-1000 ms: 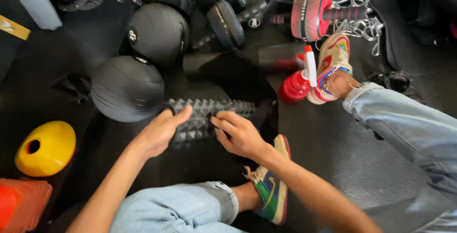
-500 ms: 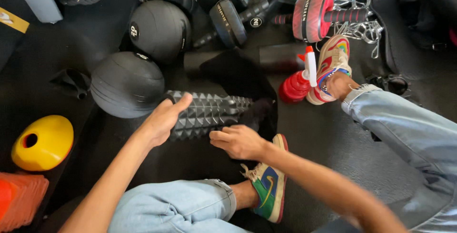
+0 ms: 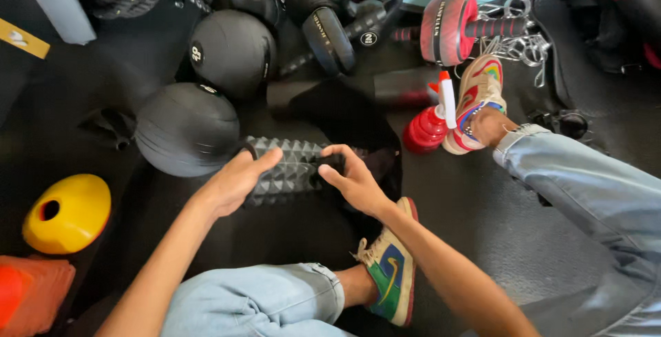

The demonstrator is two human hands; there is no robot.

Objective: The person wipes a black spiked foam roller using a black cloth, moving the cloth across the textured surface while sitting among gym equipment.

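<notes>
A black knobbly foam roller (image 3: 292, 170) lies on the dark gym floor in front of me. My left hand (image 3: 234, 182) rests on its left end, fingers spread over the knobs. My right hand (image 3: 352, 178) curls over the roller's right part, fingertips pressed on it near a black cloth (image 3: 344, 113). I sit with legs in blue jeans, one colourful shoe (image 3: 387, 271) tucked under my right forearm, the other shoe (image 3: 475, 99) stretched out to the right.
Two black medicine balls (image 3: 187, 129) (image 3: 233, 51) sit left of and behind the roller. Kettlebells (image 3: 344, 24) and a red ab wheel (image 3: 451, 28) lie at the back. A red spray bottle (image 3: 428, 125) stands by my far shoe. A yellow cone (image 3: 69, 213) lies at left.
Both hands stayed on the roller. My right hand moved up from its near side onto its top; my left hand slid slightly along the left end.
</notes>
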